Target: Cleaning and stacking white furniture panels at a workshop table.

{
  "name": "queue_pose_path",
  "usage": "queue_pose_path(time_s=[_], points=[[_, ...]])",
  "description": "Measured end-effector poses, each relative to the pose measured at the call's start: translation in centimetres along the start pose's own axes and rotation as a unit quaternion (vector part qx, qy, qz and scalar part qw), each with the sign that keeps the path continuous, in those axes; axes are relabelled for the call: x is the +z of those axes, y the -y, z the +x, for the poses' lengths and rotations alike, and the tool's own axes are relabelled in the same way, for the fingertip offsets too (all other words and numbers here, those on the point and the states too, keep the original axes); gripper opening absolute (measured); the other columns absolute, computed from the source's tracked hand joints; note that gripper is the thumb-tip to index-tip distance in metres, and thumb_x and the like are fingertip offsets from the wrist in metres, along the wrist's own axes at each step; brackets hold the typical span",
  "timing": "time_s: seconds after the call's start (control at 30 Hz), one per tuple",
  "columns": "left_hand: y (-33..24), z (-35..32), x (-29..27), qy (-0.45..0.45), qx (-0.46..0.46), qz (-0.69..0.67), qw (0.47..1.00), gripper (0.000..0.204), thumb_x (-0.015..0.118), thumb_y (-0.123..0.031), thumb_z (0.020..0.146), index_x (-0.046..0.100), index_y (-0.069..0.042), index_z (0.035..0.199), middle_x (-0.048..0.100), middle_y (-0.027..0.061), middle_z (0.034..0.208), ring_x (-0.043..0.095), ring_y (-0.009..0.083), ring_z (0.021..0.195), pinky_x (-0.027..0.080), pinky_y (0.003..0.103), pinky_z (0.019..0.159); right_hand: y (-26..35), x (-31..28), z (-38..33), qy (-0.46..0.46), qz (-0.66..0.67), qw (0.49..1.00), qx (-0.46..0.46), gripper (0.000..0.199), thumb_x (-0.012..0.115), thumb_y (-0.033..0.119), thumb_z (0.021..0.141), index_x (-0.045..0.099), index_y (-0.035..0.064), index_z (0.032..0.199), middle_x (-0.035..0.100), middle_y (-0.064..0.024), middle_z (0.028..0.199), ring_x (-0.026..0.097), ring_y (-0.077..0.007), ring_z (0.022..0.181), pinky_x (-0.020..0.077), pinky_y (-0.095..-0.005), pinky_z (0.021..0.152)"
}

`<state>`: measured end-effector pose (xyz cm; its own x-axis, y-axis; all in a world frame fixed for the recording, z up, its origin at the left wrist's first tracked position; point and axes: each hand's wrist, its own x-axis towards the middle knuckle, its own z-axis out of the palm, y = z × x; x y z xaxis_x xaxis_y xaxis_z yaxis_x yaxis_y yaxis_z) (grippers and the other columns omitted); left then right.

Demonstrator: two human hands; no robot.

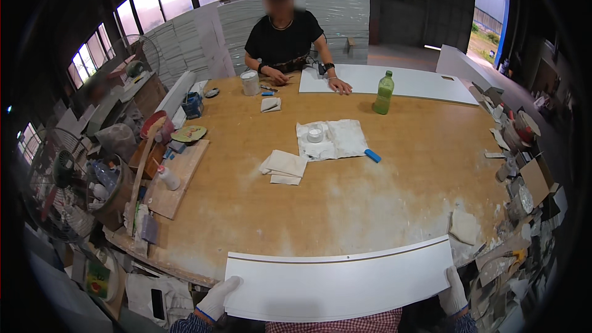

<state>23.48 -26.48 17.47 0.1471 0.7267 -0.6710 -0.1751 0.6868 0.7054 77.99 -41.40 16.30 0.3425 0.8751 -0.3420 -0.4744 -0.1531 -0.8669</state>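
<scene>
A long white panel (339,283) with a dark groove along its far edge lies across the table's near edge, in front of my body. My left hand (217,297), in a white glove, grips the panel's left end. At the opposite end my right hand (454,291), gloved the same way, is closed on the panel's edge. Fingers of both hands are partly hidden behind the board. Beyond it on the wooden table (246,209) are a folded cloth (285,166), a white sheet (345,139) bearing a small white tub (315,134), and a blue block-like piece (372,155).
Across the table a co-worker (285,37) rests a hand on another white panel (388,83). A green bottle (383,94) stands near it. Tools and a white squeeze bottle (168,177) line the left edge; scraps and tape rolls crowd the right. A pale cloth (464,227) lies near my right hand.
</scene>
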Motion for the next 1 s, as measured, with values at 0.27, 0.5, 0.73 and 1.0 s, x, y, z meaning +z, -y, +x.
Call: queue_pose_path(time_s=[0.27,0.5,0.73,1.0], points=[[2.4,-1.2,-2.2,0.004,0.055,-0.008,0.998,0.053,0.054,-0.029,0.1,0.041,0.002,0.141,0.054,0.0123,0.137,0.055,0.0236,0.122,0.047,0.037,0.103,0.2,-0.4,0.3,0.02,0.009,1.0,0.022,0.061,0.048,0.039,0.102,0.031,0.0067,0.151,0.042,-0.0088,0.15,0.043,-0.0242,0.135,0.0348,-0.0402,0.112],[3.4,-3.0,-1.5,-0.016,-0.017,-0.007,1.0,0.057,0.052,-0.034,0.102,0.038,0.001,0.144,0.051,0.0129,0.139,0.051,0.0241,0.128,0.042,0.038,0.109,0.3,-0.2,-0.8,0.006,-0.001,1.0,0.012,0.06,0.045,0.04,0.103,0.033,0.0021,0.149,0.047,-0.0114,0.144,0.047,-0.0256,0.131,0.0382,-0.0424,0.109],[5.3,-2.7,-1.8,-0.019,0.029,-0.097,0.995,0.054,0.05,-0.033,0.103,0.04,0.002,0.143,0.052,0.014,0.138,0.053,0.0247,0.126,0.044,0.038,0.106,-0.2,-2.2,-1.0,0.038,-0.009,0.997,0.066,0.066,0.043,0.05,0.102,0.031,0.0084,0.151,0.043,-0.0094,0.148,0.044,-0.0265,0.133,0.0403,-0.0454,0.106],[3.7,-1.0,-0.7,-0.062,0.088,-0.141,0.984,0.045,0.053,-0.031,0.101,0.049,-0.002,0.135,0.059,0.0084,0.127,0.061,0.0212,0.113,0.053,0.035,0.093,-0.2,-2.7,0.2,-0.036,-0.046,0.998,0.023,0.069,0.045,0.056,0.099,0.035,0.0091,0.149,0.047,-0.0089,0.143,0.048,-0.0255,0.128,0.044,-0.0447,0.1]])
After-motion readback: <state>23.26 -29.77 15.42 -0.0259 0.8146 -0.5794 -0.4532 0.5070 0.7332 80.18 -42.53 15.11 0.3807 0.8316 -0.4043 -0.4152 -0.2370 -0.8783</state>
